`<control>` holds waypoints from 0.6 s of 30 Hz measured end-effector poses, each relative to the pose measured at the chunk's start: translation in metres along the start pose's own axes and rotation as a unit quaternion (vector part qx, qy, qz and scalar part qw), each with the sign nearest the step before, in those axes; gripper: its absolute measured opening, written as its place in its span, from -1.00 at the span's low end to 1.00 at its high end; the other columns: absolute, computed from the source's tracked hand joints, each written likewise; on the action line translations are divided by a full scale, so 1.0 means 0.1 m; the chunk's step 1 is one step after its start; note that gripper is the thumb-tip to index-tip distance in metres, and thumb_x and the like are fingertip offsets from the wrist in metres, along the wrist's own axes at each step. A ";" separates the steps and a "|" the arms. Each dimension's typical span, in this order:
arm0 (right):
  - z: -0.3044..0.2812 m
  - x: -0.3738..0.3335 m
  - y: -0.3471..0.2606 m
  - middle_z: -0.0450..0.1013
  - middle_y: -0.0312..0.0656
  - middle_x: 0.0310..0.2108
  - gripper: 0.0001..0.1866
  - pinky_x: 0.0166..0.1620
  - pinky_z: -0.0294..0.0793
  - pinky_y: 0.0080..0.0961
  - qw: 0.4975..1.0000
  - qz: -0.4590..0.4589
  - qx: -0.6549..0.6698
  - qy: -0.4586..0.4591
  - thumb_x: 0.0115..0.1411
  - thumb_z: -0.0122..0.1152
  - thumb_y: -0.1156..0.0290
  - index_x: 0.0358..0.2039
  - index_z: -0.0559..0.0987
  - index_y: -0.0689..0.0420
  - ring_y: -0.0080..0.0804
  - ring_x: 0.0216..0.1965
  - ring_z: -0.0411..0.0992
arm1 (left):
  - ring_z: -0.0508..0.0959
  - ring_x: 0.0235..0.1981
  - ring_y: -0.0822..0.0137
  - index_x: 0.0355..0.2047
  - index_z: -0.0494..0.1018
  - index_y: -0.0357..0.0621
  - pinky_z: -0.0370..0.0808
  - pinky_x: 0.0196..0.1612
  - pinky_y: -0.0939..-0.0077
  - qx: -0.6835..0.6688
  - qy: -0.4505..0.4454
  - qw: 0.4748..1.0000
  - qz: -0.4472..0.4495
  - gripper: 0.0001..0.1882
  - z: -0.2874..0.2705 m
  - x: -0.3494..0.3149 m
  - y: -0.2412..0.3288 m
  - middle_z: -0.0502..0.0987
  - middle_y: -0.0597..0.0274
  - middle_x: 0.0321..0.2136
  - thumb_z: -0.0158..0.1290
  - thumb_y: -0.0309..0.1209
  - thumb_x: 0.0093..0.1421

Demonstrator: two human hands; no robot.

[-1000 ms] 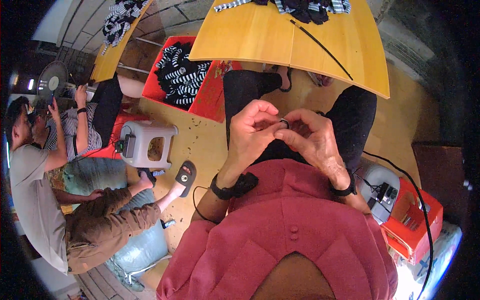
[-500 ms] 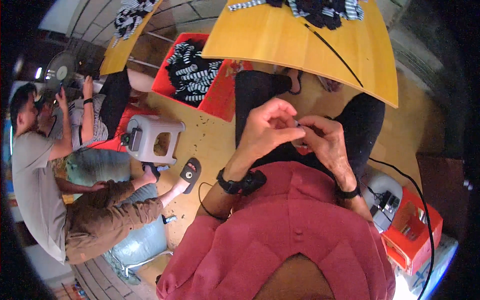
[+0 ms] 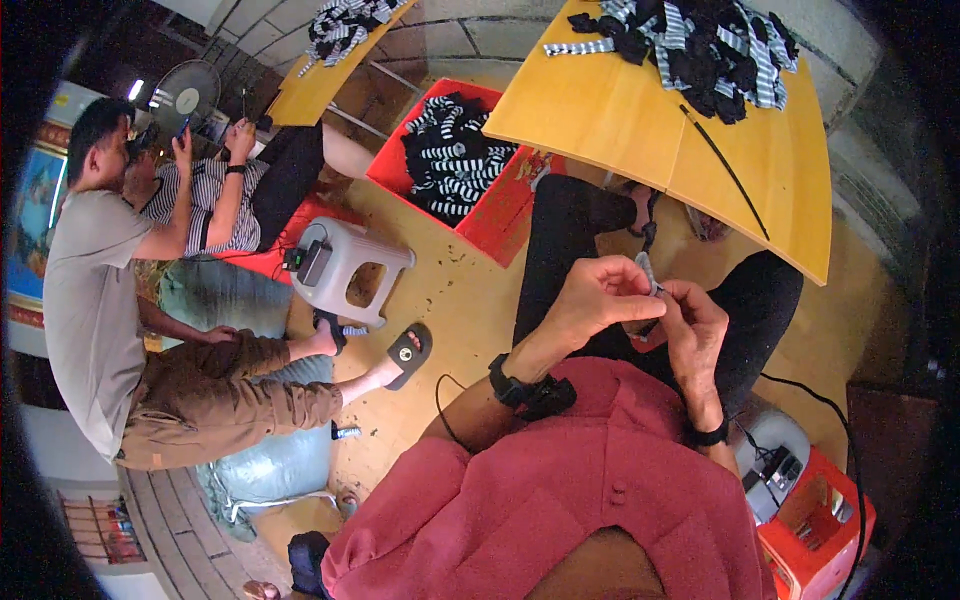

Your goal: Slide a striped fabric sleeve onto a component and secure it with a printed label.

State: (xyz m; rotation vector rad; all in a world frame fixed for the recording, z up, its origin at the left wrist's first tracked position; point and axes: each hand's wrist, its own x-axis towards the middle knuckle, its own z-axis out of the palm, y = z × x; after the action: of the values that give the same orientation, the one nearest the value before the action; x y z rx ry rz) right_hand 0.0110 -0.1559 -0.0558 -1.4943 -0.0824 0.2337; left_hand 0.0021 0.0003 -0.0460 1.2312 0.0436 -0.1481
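Note:
Over my lap, my left hand (image 3: pixel 598 302) and my right hand (image 3: pixel 694 325) meet with thumbs and fingers pinched. Between them is a small grey strip of fabric (image 3: pixel 645 266), with a dark end standing up above my left fingers. Its lower part is mostly covered by the fingers. On the yellow table (image 3: pixel 590 105) in front of me lies a heap of black and grey-striped fabric pieces (image 3: pixel 715 55). A thin black rod (image 3: pixel 725 170) rests near the table's front edge.
Left of the table stands a red bin (image 3: pixel 490 215) full of striped fabric pieces (image 3: pixel 455 160). A grey plastic stool (image 3: pixel 350 270) is further left, by a seated co-worker (image 3: pixel 95 300) and another person. To my right are a red crate (image 3: pixel 815 540) and a black cable (image 3: pixel 850 450).
The view has shifted, so the table, bin and co-workers appear further right. My hands stay together, and more of the grey fabric strip now shows above my left fingers.

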 end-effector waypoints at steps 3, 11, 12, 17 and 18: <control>0.02 -0.04 0.03 0.40 -0.35 -0.62 -0.91 -0.62 0.26 -0.72 0.999 -0.046 0.002 -0.003 0.14 0.09 0.50 -0.40 0.50 0.27 -0.71 -0.64 0.29 | 0.43 -0.59 0.57 -0.56 0.44 -0.26 0.38 -0.53 0.71 0.109 0.002 0.994 -0.012 -0.84 0.03 -0.04 0.06 0.47 0.31 -0.62 0.23 -0.50 -0.04; -0.01 0.01 -0.13 0.35 -0.37 -0.66 -0.90 -0.65 0.05 -0.74 0.982 0.090 0.162 -0.030 0.12 0.06 0.48 -0.43 0.50 0.24 -0.72 -0.69 0.16 | 0.48 -0.62 0.50 -0.52 0.45 -0.30 0.42 -0.55 0.68 0.012 -0.015 0.999 -0.034 -0.88 -0.01 0.03 0.05 0.50 0.24 -0.61 0.16 -0.51 0.00; -0.01 0.03 -0.14 0.31 -0.39 -0.68 -0.90 -0.66 0.00 -0.73 0.974 0.092 0.203 -0.039 0.12 0.06 0.48 -0.43 0.49 0.24 -0.72 -0.71 0.11 | 0.48 -0.62 0.50 -0.52 0.45 -0.30 0.42 -0.54 0.68 0.012 -0.004 1.000 -0.025 -0.89 0.00 0.03 0.05 0.50 0.25 -0.61 0.15 -0.51 0.01; -0.01 0.07 -0.01 0.26 -0.45 -0.66 -0.92 -0.66 -0.04 -0.74 0.962 0.074 0.253 -0.075 0.10 0.07 0.46 -0.45 0.49 0.19 -0.76 -0.71 0.07 | 0.39 -0.60 0.64 -0.55 0.40 -0.27 0.34 -0.56 0.75 0.205 0.050 0.975 0.071 -0.95 -0.02 0.11 0.01 0.46 0.34 -0.61 0.06 -0.60 -0.05; -0.02 0.05 -0.02 0.26 -0.45 -0.66 -0.92 -0.66 -0.04 -0.74 0.962 0.076 0.252 -0.070 0.10 0.07 0.46 -0.45 0.49 0.19 -0.76 -0.71 0.07 | 0.39 -0.60 0.64 -0.55 0.40 -0.27 0.34 -0.56 0.75 0.202 0.046 0.976 0.068 -0.95 0.02 0.12 -0.01 0.46 0.34 -0.61 0.06 -0.60 -0.05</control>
State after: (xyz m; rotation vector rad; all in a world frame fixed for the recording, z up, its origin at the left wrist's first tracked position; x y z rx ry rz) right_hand 0.0160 -0.1566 -0.0548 -0.9759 -0.0194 0.4493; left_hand 0.0135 -0.0026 -0.0474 1.6428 0.0092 0.0223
